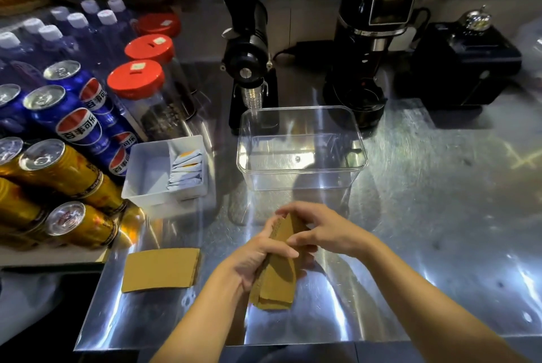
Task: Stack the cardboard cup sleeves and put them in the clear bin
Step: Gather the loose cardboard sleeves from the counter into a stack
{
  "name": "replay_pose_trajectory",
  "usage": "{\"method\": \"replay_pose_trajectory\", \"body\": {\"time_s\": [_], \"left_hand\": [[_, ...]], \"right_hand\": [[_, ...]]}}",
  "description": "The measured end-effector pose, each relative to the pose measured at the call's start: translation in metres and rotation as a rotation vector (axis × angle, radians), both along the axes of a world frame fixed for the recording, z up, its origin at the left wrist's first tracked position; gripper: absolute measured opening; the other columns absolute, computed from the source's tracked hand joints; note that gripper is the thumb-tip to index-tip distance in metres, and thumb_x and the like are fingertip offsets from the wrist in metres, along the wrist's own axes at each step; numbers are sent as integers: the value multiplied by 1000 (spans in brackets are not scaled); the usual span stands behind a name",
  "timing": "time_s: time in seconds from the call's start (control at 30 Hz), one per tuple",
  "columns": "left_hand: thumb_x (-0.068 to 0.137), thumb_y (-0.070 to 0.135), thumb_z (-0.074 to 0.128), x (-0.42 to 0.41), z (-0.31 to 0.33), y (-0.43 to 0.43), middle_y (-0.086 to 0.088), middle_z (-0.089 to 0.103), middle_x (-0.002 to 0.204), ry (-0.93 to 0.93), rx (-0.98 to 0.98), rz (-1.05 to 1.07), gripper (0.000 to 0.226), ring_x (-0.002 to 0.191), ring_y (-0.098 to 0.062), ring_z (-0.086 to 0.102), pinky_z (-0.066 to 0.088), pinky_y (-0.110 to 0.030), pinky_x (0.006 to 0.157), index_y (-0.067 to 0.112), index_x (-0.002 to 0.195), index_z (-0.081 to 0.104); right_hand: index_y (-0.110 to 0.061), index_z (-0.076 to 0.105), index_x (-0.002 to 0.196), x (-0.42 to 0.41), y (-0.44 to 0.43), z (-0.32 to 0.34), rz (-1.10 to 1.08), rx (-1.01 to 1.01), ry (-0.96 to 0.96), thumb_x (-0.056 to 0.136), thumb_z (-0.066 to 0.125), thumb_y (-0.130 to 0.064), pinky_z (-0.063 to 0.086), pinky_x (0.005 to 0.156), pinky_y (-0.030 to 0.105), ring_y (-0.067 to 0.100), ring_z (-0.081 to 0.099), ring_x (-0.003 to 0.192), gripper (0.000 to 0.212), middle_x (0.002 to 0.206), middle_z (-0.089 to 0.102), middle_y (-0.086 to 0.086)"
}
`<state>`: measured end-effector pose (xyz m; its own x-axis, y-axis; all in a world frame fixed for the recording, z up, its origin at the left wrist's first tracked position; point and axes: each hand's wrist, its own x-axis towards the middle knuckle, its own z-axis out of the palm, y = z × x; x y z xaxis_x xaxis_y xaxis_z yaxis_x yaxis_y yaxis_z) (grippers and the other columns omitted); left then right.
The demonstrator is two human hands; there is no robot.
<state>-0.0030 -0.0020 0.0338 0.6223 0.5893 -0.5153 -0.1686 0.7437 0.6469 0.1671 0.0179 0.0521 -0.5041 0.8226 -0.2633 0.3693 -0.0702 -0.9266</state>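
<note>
A stack of brown cardboard cup sleeves (278, 274) stands on edge above the steel counter, held between both hands. My left hand (255, 257) wraps its left side from below, thumb across the face. My right hand (322, 230) pinches the upper right end with fingertips. Another flat cup sleeve (161, 268) lies on the counter to the left, apart from both hands. The clear bin (302, 183) stands just beyond the hands, with nothing visible inside.
A white tray (140, 169) with paper sachets sits left of the bin. Blue and gold drink cans (73, 125), red-lidded jars (136, 79) and bottles crowd the left. Two black coffee grinders (249, 51) and a black box stand behind the bin. The counter edge (234, 345) runs near me.
</note>
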Motion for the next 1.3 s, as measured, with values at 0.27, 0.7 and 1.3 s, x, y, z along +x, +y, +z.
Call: {"method": "replay_pose_trajectory", "body": {"time_s": [0.27,0.7,1.3], "left_hand": [[78,0,64,-6,9,4,-14,60,91,483,335,-373,37,81,-27,59,50,-40,74,5,113,55],[72,24,64,24,-37,-10,9,64,71,240,322,616,7,72,-7,60,48,-22,63,25,79,60],[86,33,46,23,-46,10,15,54,57,448,531,688,29,64,-10,46,36,-34,69,28,62,61]], "right_hand": [[-20,57,84,25,3,-11,-213,-58,127,74,68,3,44,60,16,10,50,70,28,76,53,-1],[-21,60,79,-6,-34,-61,-770,-65,526,73,68,-31,37,67,34,15,48,73,14,71,55,-6],[-23,59,73,-25,-22,-70,-995,76,383,88,54,-16,40,66,25,5,49,66,18,68,53,-9]]}}
